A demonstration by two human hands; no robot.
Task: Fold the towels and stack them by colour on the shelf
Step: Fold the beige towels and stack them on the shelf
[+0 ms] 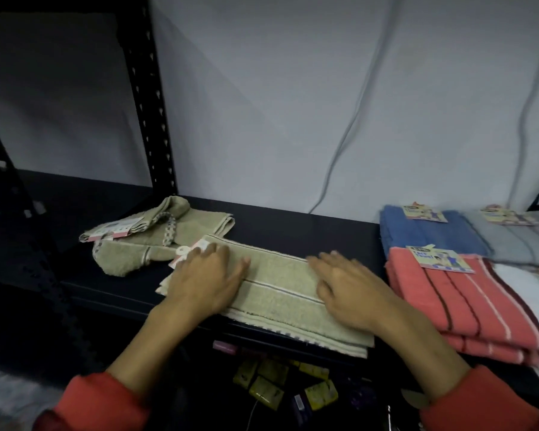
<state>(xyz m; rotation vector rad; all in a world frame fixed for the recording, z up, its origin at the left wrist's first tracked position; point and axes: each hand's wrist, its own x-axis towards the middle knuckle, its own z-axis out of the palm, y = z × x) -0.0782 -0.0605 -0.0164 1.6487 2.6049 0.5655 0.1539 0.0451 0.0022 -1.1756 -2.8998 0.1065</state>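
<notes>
A folded beige towel (280, 293) with thin stripes lies on the dark shelf (293, 225), its near edge hanging over the shelf's front. My left hand (206, 275) presses flat on its left end, beside a paper tag. My right hand (349, 287) lies flat on its right part, fingers straight. A second beige towel (156, 237) sits rumpled behind and to the left. To the right are folded towels: red striped (467, 306), blue (423, 234), grey (523, 241) and white (535, 293).
A black perforated upright (150, 98) stands at the back left, and another rises at the far left. Grey cables (349, 135) hang down the pale wall. Below the shelf's front edge lie several small yellow packets (280, 384).
</notes>
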